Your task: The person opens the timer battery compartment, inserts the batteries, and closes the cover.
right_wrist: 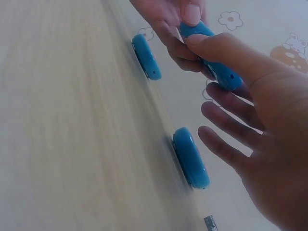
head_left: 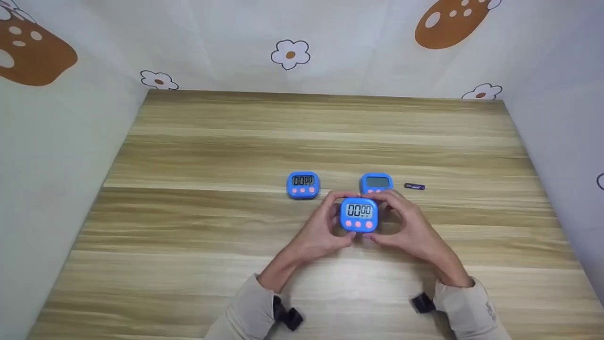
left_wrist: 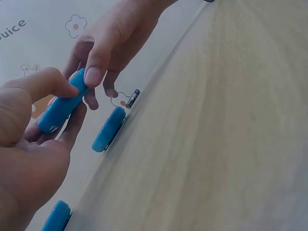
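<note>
Blue timer held above bench, display facing up, pinched between thumb and fingers of left hand and right hand. Two more timers, lit and blank, lying behind; battery just beside blank timer.

1. Left hand and right hand pinched a blue timer edge-on, off the table.
2. Second timer lay below; battery near it.
3. Third timer sat at bottom edge.
</note>
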Demonstrator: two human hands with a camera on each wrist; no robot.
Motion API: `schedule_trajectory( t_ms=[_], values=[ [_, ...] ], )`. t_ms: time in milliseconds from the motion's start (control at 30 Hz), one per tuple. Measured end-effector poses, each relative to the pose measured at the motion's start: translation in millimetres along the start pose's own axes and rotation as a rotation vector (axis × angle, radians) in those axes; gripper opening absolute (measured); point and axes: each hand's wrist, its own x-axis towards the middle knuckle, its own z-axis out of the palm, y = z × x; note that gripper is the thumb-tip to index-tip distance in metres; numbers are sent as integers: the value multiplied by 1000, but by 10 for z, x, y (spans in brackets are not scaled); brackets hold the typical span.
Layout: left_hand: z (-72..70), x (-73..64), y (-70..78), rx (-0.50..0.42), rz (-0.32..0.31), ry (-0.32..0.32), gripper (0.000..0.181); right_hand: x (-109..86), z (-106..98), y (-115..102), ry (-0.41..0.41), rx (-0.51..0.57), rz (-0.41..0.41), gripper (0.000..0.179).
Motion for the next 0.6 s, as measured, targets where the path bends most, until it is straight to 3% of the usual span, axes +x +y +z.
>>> schedule_trajectory(
  t_ms=[267,433,500,600],
  values=[
    [6,-4,7,100,3,6,75,-47,33,265,-8,-21,0,72],
    [2,3,2,152,27,-2,76,-25,14,122,-16,-7,-2,70],
    [-5,5,-4,218,61,-4,76,-5,5,17,-25,-3,3,68],
    [-19,6,-6,421,120,-1,75,1,19,21,-37,-10,-2,68]
  ],
)
